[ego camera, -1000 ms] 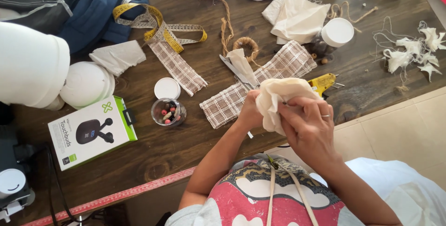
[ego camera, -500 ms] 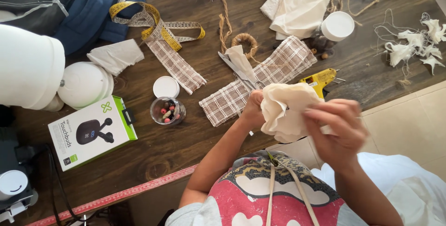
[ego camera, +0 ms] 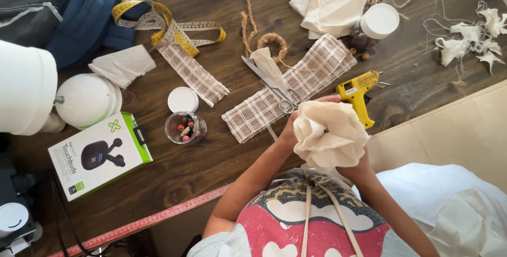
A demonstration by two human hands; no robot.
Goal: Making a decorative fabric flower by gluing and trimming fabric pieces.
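A bunched piece of cream cloth (ego camera: 330, 135) is held up over the table's front edge, gathered into ruffled folds. My left hand (ego camera: 290, 130) grips it from the left side. My right hand (ego camera: 358, 168) holds it from underneath and is mostly hidden by the cloth. Just beyond the cloth lie a yellow glue gun (ego camera: 359, 96), steel scissors (ego camera: 274, 85) and a checked fabric strip (ego camera: 296, 85) on the dark wooden table (ego camera: 222, 156).
A small jar of beads (ego camera: 185, 127) with its white lid (ego camera: 182, 99) sits left of centre. A yellow tape measure (ego camera: 163, 30), twine ring (ego camera: 272, 43), white lamp (ego camera: 84, 101), earbud box (ego camera: 97, 154), blue bag (ego camera: 79, 8) and cloth scraps (ego camera: 470, 38) surround them.
My right hand moved from on top of the cloth to beneath it, and the cloth has spread into fuller ruffles. The glue gun is now uncovered.
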